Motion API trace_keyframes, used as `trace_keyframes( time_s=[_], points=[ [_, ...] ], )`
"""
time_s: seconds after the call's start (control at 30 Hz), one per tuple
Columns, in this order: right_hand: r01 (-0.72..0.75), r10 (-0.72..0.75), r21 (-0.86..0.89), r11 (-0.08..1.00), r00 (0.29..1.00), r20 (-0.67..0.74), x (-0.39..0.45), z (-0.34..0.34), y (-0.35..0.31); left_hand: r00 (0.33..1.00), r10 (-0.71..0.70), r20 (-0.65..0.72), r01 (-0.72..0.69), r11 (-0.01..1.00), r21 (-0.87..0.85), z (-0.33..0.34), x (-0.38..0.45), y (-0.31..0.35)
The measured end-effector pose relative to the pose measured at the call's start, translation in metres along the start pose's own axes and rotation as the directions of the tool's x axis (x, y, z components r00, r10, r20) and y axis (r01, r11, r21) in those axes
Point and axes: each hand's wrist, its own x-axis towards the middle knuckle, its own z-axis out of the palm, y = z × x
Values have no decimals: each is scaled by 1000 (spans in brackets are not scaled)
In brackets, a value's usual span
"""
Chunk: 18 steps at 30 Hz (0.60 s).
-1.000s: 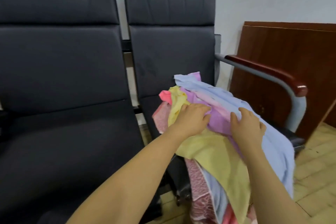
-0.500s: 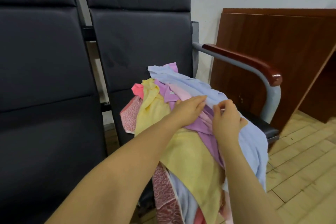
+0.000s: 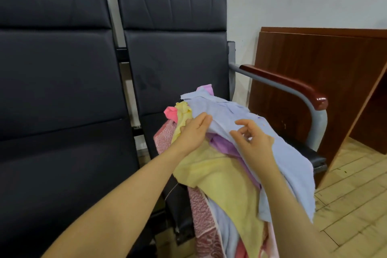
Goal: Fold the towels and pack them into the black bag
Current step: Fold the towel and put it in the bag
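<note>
Your left hand (image 3: 193,132) lies on the towel pile (image 3: 222,174), fingers fairly straight, tips tucked under the edge of the light blue towel (image 3: 222,115) at the pile's 12 o'clock. Your right hand (image 3: 254,142) sits just beside it at 3 o'clock, fingers loosely curled over the same blue towel; whether they pinch it you cannot tell. A purple towel (image 3: 222,144) shows between your hands, a yellow towel (image 3: 219,176) spreads toward 6 o'clock, and a pink patterned towel (image 3: 201,216) hangs below. The pile rests on the right-hand black chair (image 3: 173,52), whose wooden armrest (image 3: 289,84) stands at 2 o'clock.
</note>
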Motion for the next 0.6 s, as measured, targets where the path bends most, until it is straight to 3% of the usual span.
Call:
trace_keyframes(
  time_s=[0.1,0.27,0.47,0.6],
  points=[
    [30,-21,-197,980,999,44,-13,11,-7,998,7,-55,-10,998,-55,-21,-17,0],
    [-86,85,-274,958,996,-15,-23,20,-25,969,-114,-217,133,988,76,-69,-48,-11],
    [107,62,-538,836,956,287,-47,57,-50,933,-42,-359,156,942,296,-128,-101,-42],
    [188,72,-608,771,924,376,-59,77,-55,931,-19,-364,165,912,376,-148,-119,-60]
  ],
)
